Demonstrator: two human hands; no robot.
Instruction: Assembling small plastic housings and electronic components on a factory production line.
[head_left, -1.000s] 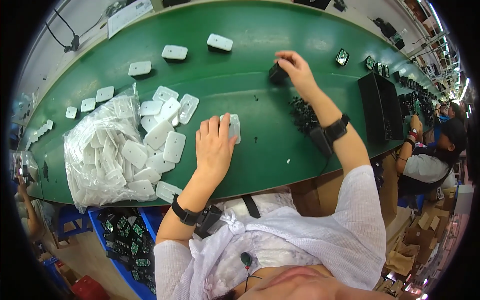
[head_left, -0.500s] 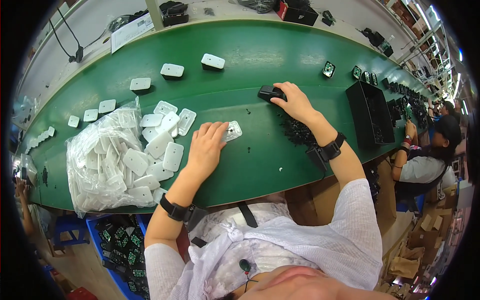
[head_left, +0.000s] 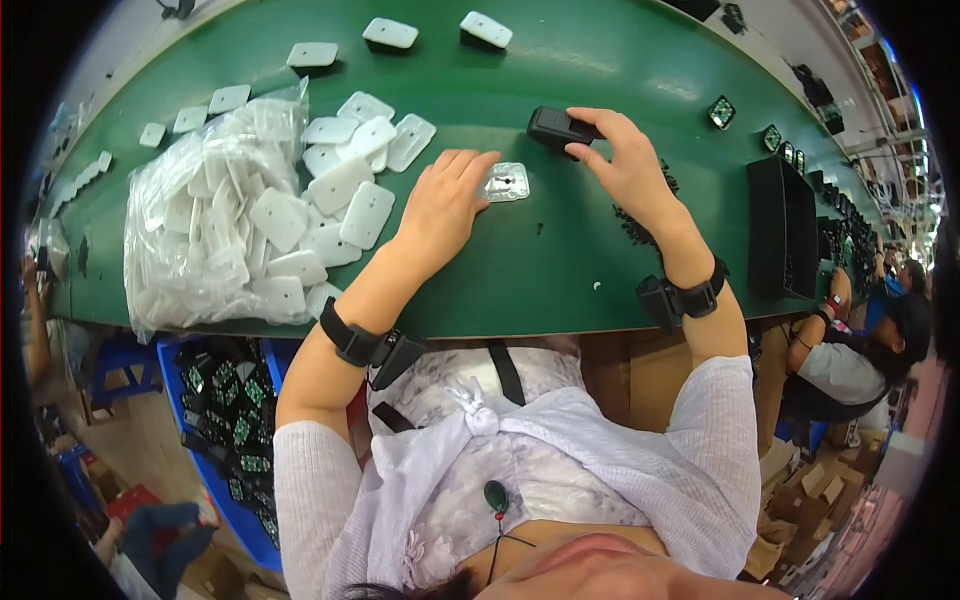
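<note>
My left hand is over the green table, with fingers and thumb closed on the left edge of a white plastic cover. The cover lies inner side up, with a small black piece at its middle. To its right, my right hand grips a black plastic casing between thumb and fingers. A small black part rests on the table below the cover. Beside my right wrist is a pile of small black parts, partly hidden by my forearm.
A clear bag of white covers sits left, with loose covers beside it. Several white-topped casings stand along the far side. A black bin is at right, near a co-worker. Below the table is a blue crate of circuit-board parts.
The whole view has shifted, so the table appears higher in the picture. My right hand and the black casing have come slightly nearer to me; both hands keep their hold.
</note>
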